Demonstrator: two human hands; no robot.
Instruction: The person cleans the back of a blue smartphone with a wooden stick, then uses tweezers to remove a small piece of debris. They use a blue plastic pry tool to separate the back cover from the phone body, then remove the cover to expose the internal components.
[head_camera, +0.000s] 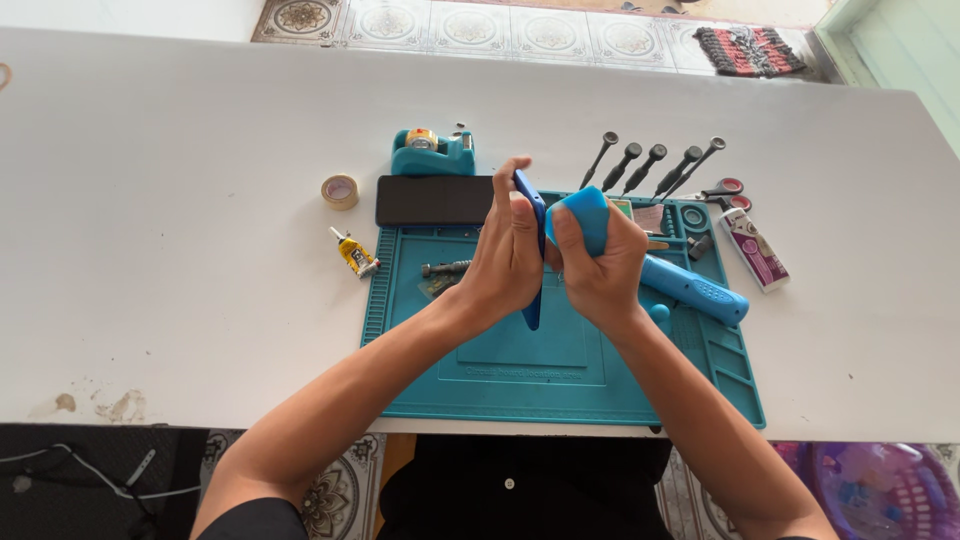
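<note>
Left hand (508, 262): fingers clamped on blue phone (531, 250), held edge-up over teal mat (520, 370) | right hand (600, 270): fingers closed around blue suction tool (583, 215) | advice: pull squarely (steady grip, no twisting).

Bright, even daylight washes the white table (150, 200), glaring palest toward two o'clock; shadows stay soft and short, everything sharp, edges bowing slightly at the corners

White table (180, 180) with teal mat (560, 370), tape dispenser (432, 152), tape roll (340, 191), glue tube (354, 253).
</note>
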